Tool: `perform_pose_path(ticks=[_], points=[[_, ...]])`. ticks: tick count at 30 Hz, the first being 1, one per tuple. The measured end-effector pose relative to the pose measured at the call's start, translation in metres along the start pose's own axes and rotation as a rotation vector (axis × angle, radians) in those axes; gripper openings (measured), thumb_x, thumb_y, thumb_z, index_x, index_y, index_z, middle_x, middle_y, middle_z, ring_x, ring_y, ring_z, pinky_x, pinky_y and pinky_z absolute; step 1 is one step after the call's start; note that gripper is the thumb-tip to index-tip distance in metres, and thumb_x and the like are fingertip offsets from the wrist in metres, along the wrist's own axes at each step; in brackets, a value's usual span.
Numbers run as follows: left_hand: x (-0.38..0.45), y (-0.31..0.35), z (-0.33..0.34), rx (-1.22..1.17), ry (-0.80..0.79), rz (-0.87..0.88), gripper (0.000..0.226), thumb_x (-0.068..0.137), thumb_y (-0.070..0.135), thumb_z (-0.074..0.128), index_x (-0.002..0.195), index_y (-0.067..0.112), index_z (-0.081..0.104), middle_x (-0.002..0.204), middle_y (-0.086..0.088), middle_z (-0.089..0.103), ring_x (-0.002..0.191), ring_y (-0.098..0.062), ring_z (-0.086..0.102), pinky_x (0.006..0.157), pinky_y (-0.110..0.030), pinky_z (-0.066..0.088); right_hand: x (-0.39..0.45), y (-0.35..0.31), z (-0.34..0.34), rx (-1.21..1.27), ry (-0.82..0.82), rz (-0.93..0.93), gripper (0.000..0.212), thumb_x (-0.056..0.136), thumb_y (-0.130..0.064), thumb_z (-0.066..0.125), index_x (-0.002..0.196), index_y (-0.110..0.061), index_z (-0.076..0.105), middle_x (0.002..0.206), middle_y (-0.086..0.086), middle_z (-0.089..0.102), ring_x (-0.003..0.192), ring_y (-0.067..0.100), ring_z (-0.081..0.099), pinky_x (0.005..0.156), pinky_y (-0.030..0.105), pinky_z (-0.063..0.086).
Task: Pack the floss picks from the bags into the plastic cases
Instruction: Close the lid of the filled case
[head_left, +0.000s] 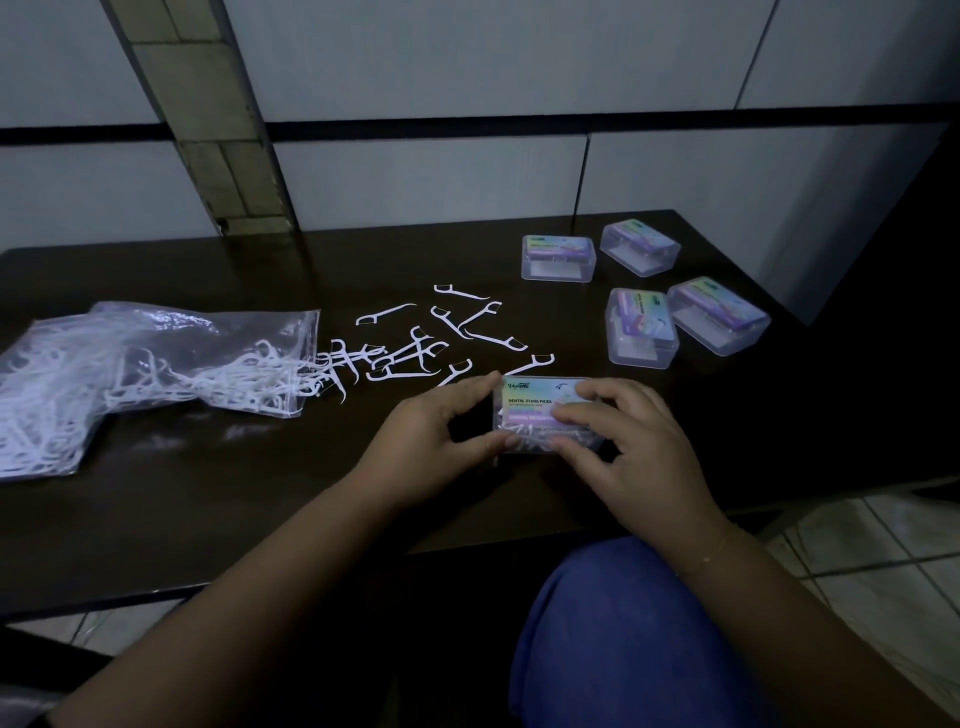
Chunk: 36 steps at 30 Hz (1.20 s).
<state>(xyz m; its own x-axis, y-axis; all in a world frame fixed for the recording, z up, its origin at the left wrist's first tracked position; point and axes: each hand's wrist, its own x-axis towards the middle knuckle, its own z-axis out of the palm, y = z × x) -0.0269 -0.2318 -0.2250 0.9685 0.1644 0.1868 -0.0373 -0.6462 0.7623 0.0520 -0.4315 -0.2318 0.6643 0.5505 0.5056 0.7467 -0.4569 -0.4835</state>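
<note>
Both forearms bare, no sleeves in view. Left hand (431, 441) unadorned. Right hand (636, 457): thin bracelet (709, 556) at wrist, toward 5 o'clock from the knuckles. Blue trouser leg (634, 639) covers the knee.

You have five clear plastic rectangular cases with pastel printed labels on the dark brown table (156, 519). Four closed cases sit at the far right in two pairs: case one (557, 257), case two (640, 246), case three (642, 327), case four (718, 315). The fifth case (540, 405) is between your two hands: left hand (441, 441), right hand (639, 452). One clear plastic zip bag (156, 364) lies at left, full of white plastic floss picks; the number inside cannot be counted. Loose white floss picks (415, 348) outside the bag: roughly a dozen, overlapping, so the exact count is uncertain.
</note>
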Motion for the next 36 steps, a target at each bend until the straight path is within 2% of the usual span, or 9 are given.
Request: perform_pose_path(ticks=[4,8,10,13,20,25,27,31,36], points=[[0.003,-0.001,-0.002,-0.015,-0.021,-0.050,0.077,0.075,0.032,0.076,0.142,0.025,0.039,0.135,0.012,0.052,0.123,0.005,0.045,0.104,-0.015,0.033,0.004,0.004,-0.006,0.162,-0.067,0.163,0.037,0.075,-0.015,0.077,0.110,-0.021,0.069,0.112,-0.014,0.053,0.109,0.003,0.047,0.091,0.009,0.034],[0.006,0.001,-0.006,0.057,-0.102,-0.046,0.077,0.079,0.034,0.072,0.145,0.028,0.032,0.144,0.012,0.039,0.131,0.002,0.032,0.109,-0.019,0.027,0.006,0.005,-0.016,0.252,-0.138,0.250,0.044,0.076,-0.012,0.075,0.114,-0.029,0.061,0.119,-0.017,0.045,0.107,-0.007,0.048,0.083,-0.003,0.036],[0.007,0.003,-0.007,0.088,-0.135,-0.047,0.076,0.082,0.035,0.069,0.146,0.028,0.029,0.145,0.011,0.036,0.134,-0.001,0.030,0.111,-0.024,0.028,0.005,0.004,-0.018,0.211,-0.154,0.234,0.044,0.078,-0.013,0.073,0.114,-0.033,0.058,0.125,-0.013,0.046,0.114,-0.002,0.046,0.089,0.002,0.037],[0.007,0.003,-0.004,0.158,-0.116,-0.026,0.076,0.083,0.039,0.066,0.147,0.027,0.027,0.148,0.010,0.036,0.135,-0.005,0.031,0.110,-0.024,0.028,0.004,-0.002,-0.016,0.113,-0.138,0.225,0.040,0.079,-0.019,0.074,0.118,-0.025,0.063,0.133,-0.006,0.047,0.119,0.003,0.042,0.098,0.019,0.039],[0.004,0.001,-0.001,0.203,-0.065,-0.004,0.079,0.079,0.052,0.065,0.146,0.029,0.030,0.139,0.007,0.049,0.123,-0.009,0.046,0.105,-0.037,0.038,0.005,-0.018,-0.003,0.002,-0.112,0.270,0.041,0.077,-0.040,0.072,0.110,-0.020,0.056,0.128,-0.008,0.038,0.110,-0.002,0.035,0.082,0.010,0.033],[0.004,0.001,-0.005,0.174,-0.098,-0.037,0.077,0.080,0.044,0.067,0.146,0.030,0.029,0.136,0.004,0.050,0.123,-0.007,0.043,0.103,-0.024,0.035,0.011,-0.002,-0.020,0.175,-0.197,0.253,0.034,0.073,-0.022,0.077,0.104,-0.029,0.064,0.117,-0.015,0.044,0.111,0.001,0.046,0.094,0.021,0.042],[0.005,0.002,-0.008,0.152,-0.132,-0.045,0.076,0.081,0.041,0.067,0.146,0.031,0.028,0.135,0.005,0.049,0.121,-0.003,0.041,0.098,-0.017,0.033,0.015,0.007,-0.026,0.283,-0.242,0.257,0.041,0.070,-0.014,0.079,0.099,-0.038,0.061,0.112,-0.019,0.048,0.108,0.002,0.052,0.095,0.022,0.046],[0.007,-0.001,-0.011,0.105,-0.181,-0.065,0.076,0.081,0.040,0.067,0.146,0.033,0.027,0.136,0.005,0.048,0.123,-0.003,0.040,0.100,-0.017,0.031,0.027,0.022,-0.037,0.492,-0.414,0.390,0.068,0.065,-0.004,0.080,0.118,-0.036,0.053,0.126,-0.018,0.048,0.106,0.003,0.055,0.094,0.022,0.049],[0.006,-0.002,-0.010,0.128,-0.179,-0.061,0.075,0.084,0.042,0.062,0.146,0.034,0.021,0.133,0.009,0.049,0.122,-0.001,0.040,0.100,-0.017,0.031,0.037,0.022,-0.041,0.373,-0.585,0.382,0.073,0.076,-0.012,0.074,0.132,-0.040,0.036,0.133,-0.010,0.050,0.107,-0.002,0.052,0.090,0.012,0.043]])
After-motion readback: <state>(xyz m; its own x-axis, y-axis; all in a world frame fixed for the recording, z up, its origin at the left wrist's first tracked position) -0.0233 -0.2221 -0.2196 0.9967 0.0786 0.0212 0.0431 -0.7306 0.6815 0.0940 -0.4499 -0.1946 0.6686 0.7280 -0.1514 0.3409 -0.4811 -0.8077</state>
